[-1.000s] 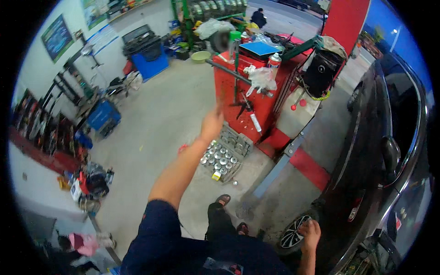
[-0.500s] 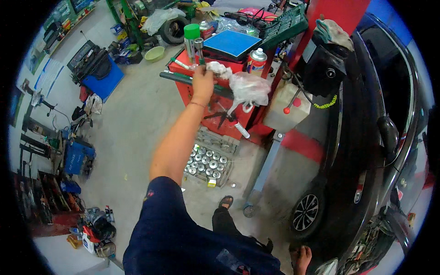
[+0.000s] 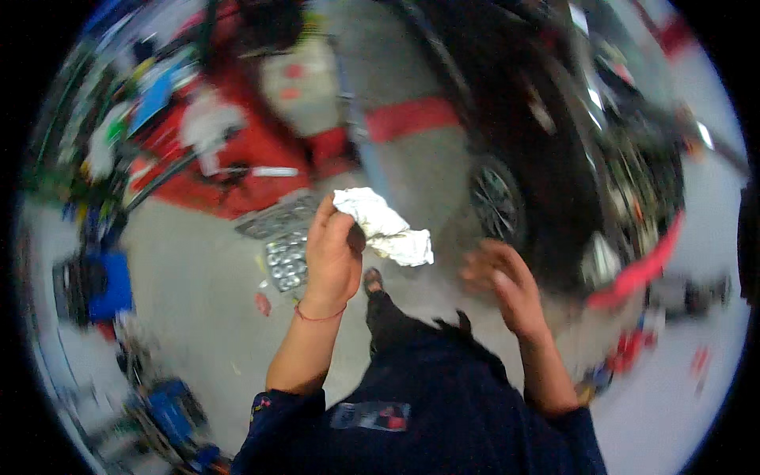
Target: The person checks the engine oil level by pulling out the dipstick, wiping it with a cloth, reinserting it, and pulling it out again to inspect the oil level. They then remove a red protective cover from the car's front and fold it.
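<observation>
My left hand [image 3: 331,257] is closed on a crumpled white rag [image 3: 384,228] with dark stains along its lower fold. I cannot tell whether the rag is cloth or paper. It hangs out to the right of my fingers, in front of my body. Apart from it, on the right, my right hand [image 3: 508,286] is raised with its fingers spread and nothing in it, somewhat smeared by motion.
A dark car [image 3: 546,190] with its front wheel [image 3: 496,196] stands at the right. The red tool cart [image 3: 265,127], bearing a white plastic bag [image 3: 207,123], is at the upper left. On the floor beside it lies a case of round metal pieces [image 3: 286,263].
My left hand has come back from the cart top to in front of my body, now with the white rag. My right hand has risen. The view has swung right toward the car.
</observation>
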### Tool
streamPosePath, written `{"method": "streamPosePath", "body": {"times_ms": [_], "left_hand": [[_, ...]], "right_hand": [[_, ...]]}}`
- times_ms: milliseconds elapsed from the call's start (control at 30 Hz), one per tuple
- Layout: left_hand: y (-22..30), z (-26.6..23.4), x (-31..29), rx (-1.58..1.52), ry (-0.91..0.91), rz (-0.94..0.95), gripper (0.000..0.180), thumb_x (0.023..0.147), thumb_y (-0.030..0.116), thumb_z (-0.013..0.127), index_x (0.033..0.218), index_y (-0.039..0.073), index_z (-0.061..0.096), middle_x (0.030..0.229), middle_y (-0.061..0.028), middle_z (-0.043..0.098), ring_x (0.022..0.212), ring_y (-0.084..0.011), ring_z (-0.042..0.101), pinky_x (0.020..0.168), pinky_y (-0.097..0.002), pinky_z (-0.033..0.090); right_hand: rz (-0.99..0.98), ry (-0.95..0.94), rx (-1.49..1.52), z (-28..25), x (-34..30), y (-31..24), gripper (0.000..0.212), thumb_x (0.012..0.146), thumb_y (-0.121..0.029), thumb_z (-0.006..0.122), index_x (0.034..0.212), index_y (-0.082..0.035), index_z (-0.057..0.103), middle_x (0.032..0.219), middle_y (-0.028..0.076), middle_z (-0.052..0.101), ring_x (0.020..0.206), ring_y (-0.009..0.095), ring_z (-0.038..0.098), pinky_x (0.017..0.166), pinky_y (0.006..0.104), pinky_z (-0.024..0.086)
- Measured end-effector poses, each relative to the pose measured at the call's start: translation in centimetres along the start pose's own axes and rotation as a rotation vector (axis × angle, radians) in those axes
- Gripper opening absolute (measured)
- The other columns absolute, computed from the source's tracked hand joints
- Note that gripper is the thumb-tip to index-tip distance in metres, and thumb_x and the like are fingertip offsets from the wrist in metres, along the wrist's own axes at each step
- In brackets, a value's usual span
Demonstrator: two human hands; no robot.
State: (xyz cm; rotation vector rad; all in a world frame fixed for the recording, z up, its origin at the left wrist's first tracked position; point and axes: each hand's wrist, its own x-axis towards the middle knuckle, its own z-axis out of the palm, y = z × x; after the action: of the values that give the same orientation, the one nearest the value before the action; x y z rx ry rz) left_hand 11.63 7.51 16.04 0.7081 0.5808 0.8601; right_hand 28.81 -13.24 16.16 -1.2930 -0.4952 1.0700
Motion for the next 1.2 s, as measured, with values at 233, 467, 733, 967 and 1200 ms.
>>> {"method": "streamPosePath", "body": {"times_ms": [233, 467, 733, 967, 1200], "left_hand": [[-17.1, 17.1, -10.6, 0.318, -0.376, -0.29, 0.022, 0.093, 0.011, 0.048, 0.111, 0.0, 0.056, 0.105, -0.0086, 0.064, 0.092, -0.016, 0.062, 0.079, -0.0296, 0.05], [-31.5, 31.8, -19.9, 0.295, -0.617, -0.59, 0.021, 0.093, 0.013, 0.046, 0.106, 0.001, 0.056, 0.1, -0.0065, 0.063, 0.089, -0.0151, 0.061, 0.076, -0.0297, 0.047], [-45.7, 44.2, -26.1, 0.491, -1.059, -0.626, 0.028, 0.092, 0.013, 0.054, 0.118, 0.002, 0.054, 0.105, -0.0068, 0.062, 0.097, -0.0149, 0.059, 0.083, -0.03, 0.047], [-60.2, 51.9, -27.0, 0.802, -1.307, -0.467, 0.035, 0.086, 0.01, 0.069, 0.118, 0.003, 0.057, 0.107, -0.004, 0.062, 0.102, -0.012, 0.056, 0.09, -0.0299, 0.046], [-67.5, 64.7, -24.8, 0.631, -0.915, -0.447, 0.041, 0.088, 0.003, 0.064, 0.126, 0.004, 0.047, 0.111, -0.0058, 0.058, 0.103, -0.0148, 0.057, 0.087, -0.0308, 0.049]], "right_hand": [[-0.09, 0.397, 0.089, -14.1, -14.6, 1.3, 0.025, 0.088, -0.009, 0.067, 0.109, 0.001, 0.058, 0.099, 0.007, 0.064, 0.084, 0.015, 0.062, 0.074, 0.0312, 0.053], [-0.443, 0.908, -0.006, -28.9, -30.4, 1.8, 0.017, 0.085, 0.001, 0.065, 0.099, -0.004, 0.057, 0.11, 0.004, 0.06, 0.094, 0.008, 0.054, 0.08, 0.024, 0.045], [-0.392, 1.185, -0.326, -43.3, -38.4, 4.3, 0.021, 0.08, -0.001, 0.065, 0.099, -0.004, 0.057, 0.109, 0.008, 0.058, 0.095, 0.015, 0.057, 0.086, 0.029, 0.048], [-0.218, 1.31, -0.286, -58.8, -38.8, 2.4, 0.027, 0.076, 0.002, 0.066, 0.101, -0.005, 0.057, 0.103, 0.008, 0.056, 0.092, 0.017, 0.058, 0.081, 0.0301, 0.049], [-0.39, 0.972, -0.573, -72.7, -34.5, -4.2, 0.023, 0.073, 0.008, 0.063, 0.093, -0.002, 0.058, 0.107, 0.013, 0.056, 0.098, 0.023, 0.059, 0.083, 0.0309, 0.049]]}}
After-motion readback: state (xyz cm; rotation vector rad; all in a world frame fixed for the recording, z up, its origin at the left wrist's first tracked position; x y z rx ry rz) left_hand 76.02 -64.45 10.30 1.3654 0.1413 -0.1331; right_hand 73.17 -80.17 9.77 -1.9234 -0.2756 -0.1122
